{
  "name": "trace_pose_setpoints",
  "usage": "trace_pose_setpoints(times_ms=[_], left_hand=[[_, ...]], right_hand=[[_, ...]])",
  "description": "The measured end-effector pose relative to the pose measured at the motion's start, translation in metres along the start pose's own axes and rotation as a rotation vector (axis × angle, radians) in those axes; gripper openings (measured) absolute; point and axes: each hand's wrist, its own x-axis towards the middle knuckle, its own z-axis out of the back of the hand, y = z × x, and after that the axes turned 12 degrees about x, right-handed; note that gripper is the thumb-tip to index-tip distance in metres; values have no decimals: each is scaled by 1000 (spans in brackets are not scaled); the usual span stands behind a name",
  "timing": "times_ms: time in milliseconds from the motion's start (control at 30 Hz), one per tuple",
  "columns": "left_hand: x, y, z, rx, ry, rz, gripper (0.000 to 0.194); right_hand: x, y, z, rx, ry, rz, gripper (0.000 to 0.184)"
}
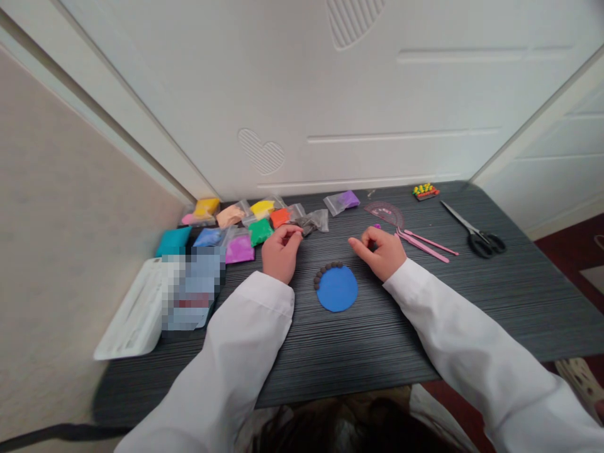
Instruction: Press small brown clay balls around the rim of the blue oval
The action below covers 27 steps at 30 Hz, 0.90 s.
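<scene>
A flat blue clay disc (338, 289) lies on the table between my hands. Small dark brown clay balls (323, 274) line its upper left edge in an arc. My left hand (280, 255) is closed in a pinch, up and left of the disc, beside a bag of dark brown clay (312, 221). Whatever lies between its fingertips is too small to make out. Up and right of the disc, my right hand (383, 251) has its fingers curled in and its thumb pointing left. Its palm is hidden. A bit of purple shows just behind its knuckles.
Bags of coloured clay, among them green (260, 232) and magenta (240, 249), spread at the left. A white tray (136, 308) stands at the left edge. Pink tools (427, 245), a protractor (384, 213), scissors (474, 233) and a small yellow-and-red piece (425, 191) lie right.
</scene>
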Motion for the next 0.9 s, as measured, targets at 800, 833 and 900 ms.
trace_pose_setpoints(times_ms=[800, 833, 900], left_hand=[[0, 0, -1, 2, 17, 18, 16], [0, 0, 0, 5, 18, 17, 16], [0, 0, 0, 14, 23, 14, 17]], right_hand=[[2, -8, -4, 52, -22, 70, 15], [2, -8, -4, 55, -30, 63, 13], [1, -7, -4, 57, -39, 49, 11]])
